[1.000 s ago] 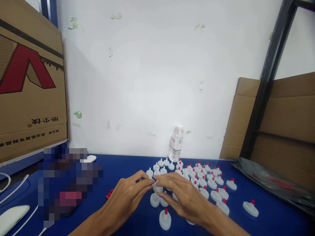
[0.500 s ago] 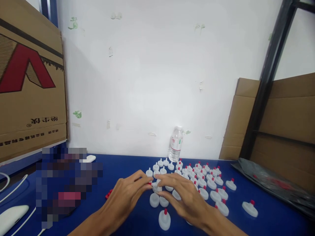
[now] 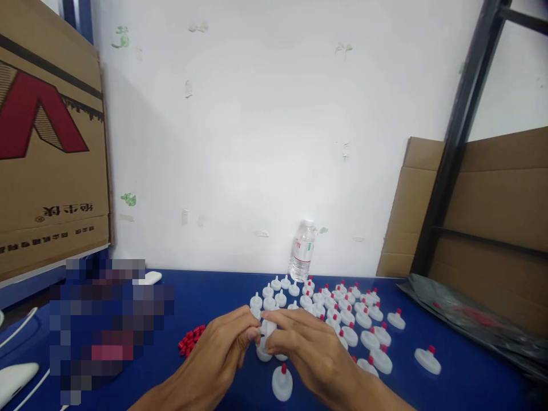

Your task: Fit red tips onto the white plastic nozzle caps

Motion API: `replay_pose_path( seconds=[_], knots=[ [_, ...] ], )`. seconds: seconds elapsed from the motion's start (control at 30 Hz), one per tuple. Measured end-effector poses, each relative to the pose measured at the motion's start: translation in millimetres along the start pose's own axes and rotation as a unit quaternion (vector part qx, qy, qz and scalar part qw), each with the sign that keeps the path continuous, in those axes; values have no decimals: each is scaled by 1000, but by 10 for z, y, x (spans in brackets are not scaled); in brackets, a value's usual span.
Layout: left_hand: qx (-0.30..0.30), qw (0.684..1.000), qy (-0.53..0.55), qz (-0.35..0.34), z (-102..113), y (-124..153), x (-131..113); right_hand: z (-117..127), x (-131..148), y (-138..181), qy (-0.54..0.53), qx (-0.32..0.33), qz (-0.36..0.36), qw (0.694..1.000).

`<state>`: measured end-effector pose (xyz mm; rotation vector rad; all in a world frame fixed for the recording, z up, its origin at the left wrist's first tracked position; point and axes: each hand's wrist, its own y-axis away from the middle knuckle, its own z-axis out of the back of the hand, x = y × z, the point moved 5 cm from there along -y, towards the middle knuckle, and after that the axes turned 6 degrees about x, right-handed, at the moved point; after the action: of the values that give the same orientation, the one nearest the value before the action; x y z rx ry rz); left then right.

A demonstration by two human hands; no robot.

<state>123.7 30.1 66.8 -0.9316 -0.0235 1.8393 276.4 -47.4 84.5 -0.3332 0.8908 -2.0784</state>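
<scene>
Near the front middle of the table, my right hand (image 3: 306,345) grips a white plastic nozzle lid (image 3: 269,328) between thumb and fingers, its spout pointing left. My left hand (image 3: 233,337) pinches at the spout's end; its fingers cover the small red cap they held a moment before. Around and below both hands stand white nozzle lids, some with bare spouts (image 3: 256,301) behind the fingers. One lid with a red tip (image 3: 282,383) sits just in front of the hands. Left of my left hand lies a pile of small red caps (image 3: 190,339).
Many red-tipped lids (image 3: 379,359) spread over the right of the blue table (image 3: 188,291). A water bottle (image 3: 303,251) leans by the wall. A cardboard box (image 3: 55,171) is at left, a grey plastic bag (image 3: 471,319) at right. White cables (image 3: 25,331) run at far left.
The view has shifted slightly, showing more of the red cap pile. My hands have closed in together on the lid, and the red cap at my left fingertips is now hidden.
</scene>
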Motion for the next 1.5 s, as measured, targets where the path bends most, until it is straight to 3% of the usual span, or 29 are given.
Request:
replay_pose_path(
  seconds=[0.13,0.27,0.5,0.63,0.9,1.17,1.33,1.5],
  knots=[
    [-1,996,-88,29,45,-52,50,14,-39,-87,22,78,-57,995],
    [-14,984,-170,43,79,-65,111,17,-248,-83,10,170,-136,976],
    [-1,972,-222,75,113,-48,157,84,-962,246,68,157,-258,951],
    [26,971,-221,86,51,-43,154,30,-1106,384,65,193,-258,944],
    [41,966,-234,105,7,-44,196,-14,-1089,390,38,223,-252,941],
    [87,929,-336,126,349,-77,400,101,-979,230,37,198,-234,951],
    [115,923,-330,162,551,-5,517,3,-919,249,32,240,-211,947],
    [125,923,-300,205,643,81,490,10,-913,233,36,228,-212,950]
  ],
)
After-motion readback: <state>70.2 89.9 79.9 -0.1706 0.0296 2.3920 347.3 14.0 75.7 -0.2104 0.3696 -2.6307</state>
